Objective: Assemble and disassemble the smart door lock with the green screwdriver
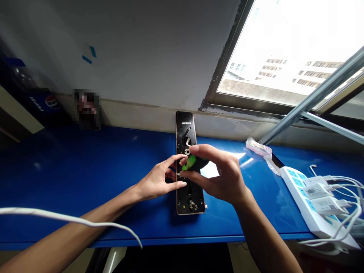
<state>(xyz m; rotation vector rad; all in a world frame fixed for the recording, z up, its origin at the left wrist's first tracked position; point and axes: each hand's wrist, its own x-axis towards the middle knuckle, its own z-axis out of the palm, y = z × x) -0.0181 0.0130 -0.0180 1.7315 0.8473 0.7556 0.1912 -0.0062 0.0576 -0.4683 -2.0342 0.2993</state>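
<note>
A long black lock panel [190,193] lies on the blue table, with screw holes, a round metal fitting and a short white-wrapped wire on its face. My left hand [156,180] grips the panel around its left edge, the thumb lying over its face. My right hand [224,176] is closed on a screwdriver [190,162] with a green and black handle, held over the middle of the panel. The fingers hide much of the handle, and its tip cannot be made out. Near the panel's lower end a small metal post [193,205] sticks up.
To the right stands a white power strip [303,201] with several plugged-in chargers and cables. Beyond it lies a pink-and-clear packet [258,148]. A white cable [71,218] crosses over my left forearm. Wall and window border the blue table [71,167]; a Pepsi bottle [42,98] stands far left.
</note>
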